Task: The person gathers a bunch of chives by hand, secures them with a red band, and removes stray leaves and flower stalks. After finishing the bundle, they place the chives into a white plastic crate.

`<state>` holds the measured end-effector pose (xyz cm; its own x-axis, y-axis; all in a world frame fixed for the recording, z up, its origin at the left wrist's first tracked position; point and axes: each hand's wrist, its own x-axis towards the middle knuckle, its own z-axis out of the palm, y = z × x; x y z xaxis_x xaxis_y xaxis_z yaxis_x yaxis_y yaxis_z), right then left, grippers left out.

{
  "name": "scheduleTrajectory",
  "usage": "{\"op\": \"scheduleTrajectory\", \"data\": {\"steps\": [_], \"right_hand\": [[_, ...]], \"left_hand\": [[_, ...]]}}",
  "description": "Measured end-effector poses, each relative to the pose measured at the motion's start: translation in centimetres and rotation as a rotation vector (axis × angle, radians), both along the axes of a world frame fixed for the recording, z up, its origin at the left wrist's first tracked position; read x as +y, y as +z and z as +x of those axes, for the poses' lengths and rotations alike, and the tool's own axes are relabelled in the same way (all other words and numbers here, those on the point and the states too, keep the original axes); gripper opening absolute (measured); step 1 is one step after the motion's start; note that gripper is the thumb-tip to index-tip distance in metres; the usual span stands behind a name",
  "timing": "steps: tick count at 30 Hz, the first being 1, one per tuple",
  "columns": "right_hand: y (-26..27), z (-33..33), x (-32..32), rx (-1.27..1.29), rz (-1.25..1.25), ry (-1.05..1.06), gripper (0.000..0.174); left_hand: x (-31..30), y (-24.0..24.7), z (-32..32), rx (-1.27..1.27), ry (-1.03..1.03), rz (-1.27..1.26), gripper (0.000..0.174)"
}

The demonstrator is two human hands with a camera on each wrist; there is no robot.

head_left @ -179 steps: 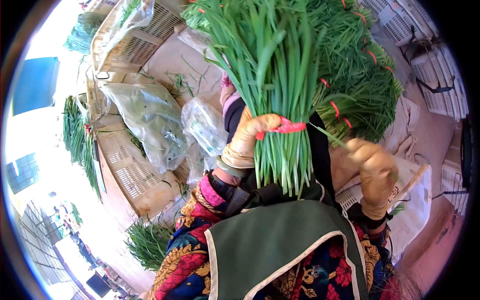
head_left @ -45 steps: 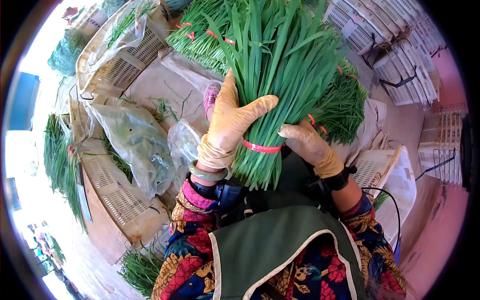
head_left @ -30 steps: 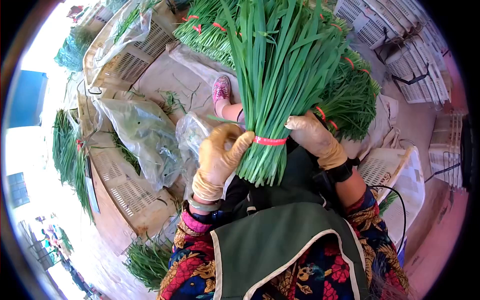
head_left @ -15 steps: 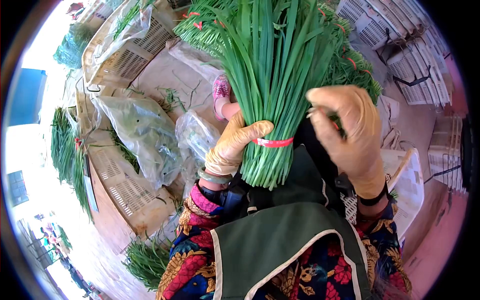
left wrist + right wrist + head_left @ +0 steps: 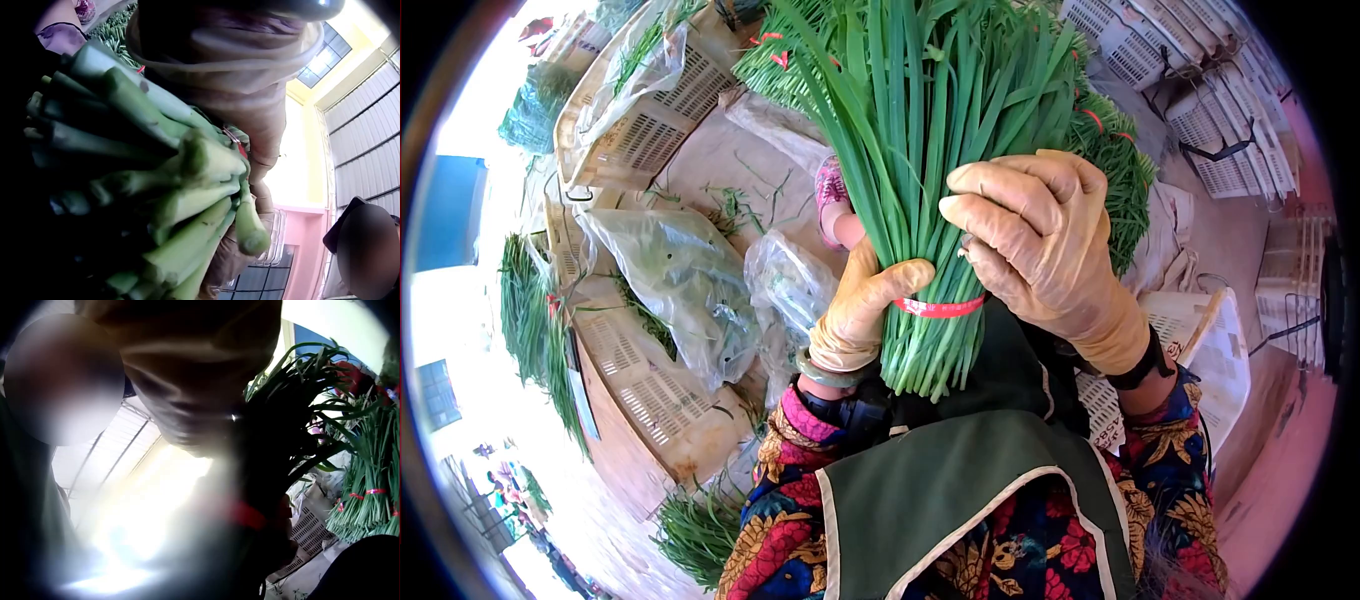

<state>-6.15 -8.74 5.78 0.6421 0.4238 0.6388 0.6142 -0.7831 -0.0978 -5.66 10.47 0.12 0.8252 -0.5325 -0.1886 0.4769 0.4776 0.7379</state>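
A thick bunch of garlic chives [image 5: 930,170] stands upright in front of me in the head view, leaves up and cut ends down. A red band [image 5: 940,307] ties it near its lower end. My gloved left hand [image 5: 865,305] grips it from the left, thumb across the front just above the band. In the left wrist view the pale stalk ends [image 5: 200,162] fan out beneath that hand. My gloved right hand [image 5: 1045,245] is at the bunch's right side with bent fingers, fingertips at the leaves above the band; I cannot tell whether they pinch a leaf.
More red-banded bunches [image 5: 1115,165] lie piled behind. To the left are a clear plastic bag [image 5: 675,280] on a crate [image 5: 645,385] and another crate [image 5: 640,130]. White crates [image 5: 1230,130] stack at the right; one more crate [image 5: 1210,350] stands by my right arm.
Six seconds ago my right hand held a loose leaf out to the right. Recently my left hand left the bunch and gripped it again; my right hand let go, lifted, and came back to the leaves.
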Motion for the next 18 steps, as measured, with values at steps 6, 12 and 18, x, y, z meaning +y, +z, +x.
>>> {"op": "scheduleTrajectory", "data": {"steps": [6,12,18], "right_hand": [[0.6,1.2,0.0,0.149,0.325,-0.022,0.039],[2.3,3.3,0.3,0.584,0.826,-0.2,0.026],[2.0,4.7,-1.6,0.731,0.966,-0.1,0.015]], "left_hand": [[-0.2,-0.2,-0.2,0.001,0.002,0.056,0.055],[-0.3,-0.8,-0.3,-0.054,-0.051,0.102,0.049],[-0.5,-1.1,-0.3,-0.121,-0.052,0.169,0.052]]}}
